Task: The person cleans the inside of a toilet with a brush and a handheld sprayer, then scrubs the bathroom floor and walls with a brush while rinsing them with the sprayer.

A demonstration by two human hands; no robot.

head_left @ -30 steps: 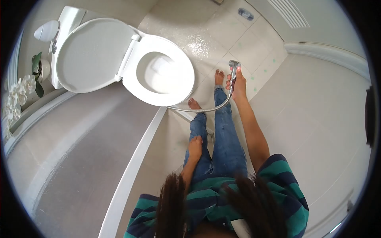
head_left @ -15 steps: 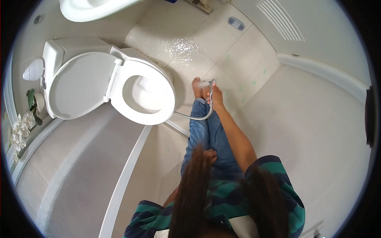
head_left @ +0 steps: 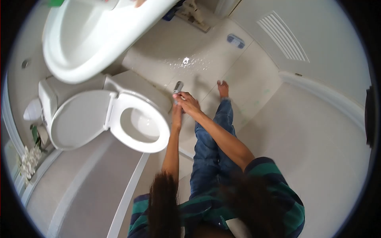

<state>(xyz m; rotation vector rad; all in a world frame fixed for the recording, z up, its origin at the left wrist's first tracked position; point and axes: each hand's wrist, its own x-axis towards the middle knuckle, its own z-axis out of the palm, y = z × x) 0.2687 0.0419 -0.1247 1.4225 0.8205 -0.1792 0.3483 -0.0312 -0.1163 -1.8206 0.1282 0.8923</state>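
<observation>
A chrome handheld bidet sprayer (head_left: 179,86) points away from me, just right of the toilet bowl. My right hand (head_left: 188,104) is closed around its handle from the right. Below it and partly covered, my left hand (head_left: 177,114) is also closed at the lower part of the sprayer; its fingers are mostly hidden. The white toilet (head_left: 160,137) stands to the left with its seat down and its lid (head_left: 81,119) raised. The sprayer's hose is hidden behind my hands and the toilet.
A white washbasin (head_left: 115,51) juts out at the upper left. Wet, shiny floor tiles (head_left: 186,65) lie ahead, with a blue-grey scrubbing brush (head_left: 235,41) farther off. A vented door (head_left: 283,35) is at the upper right. A shower screen edge (head_left: 129,194) and white flowers (head_left: 29,160) are on the left.
The sprayer and my right hand have moved left toward the toilet. My left hand has come up from my lap to the sprayer. One foot has stepped right, and more of the washbasin shows.
</observation>
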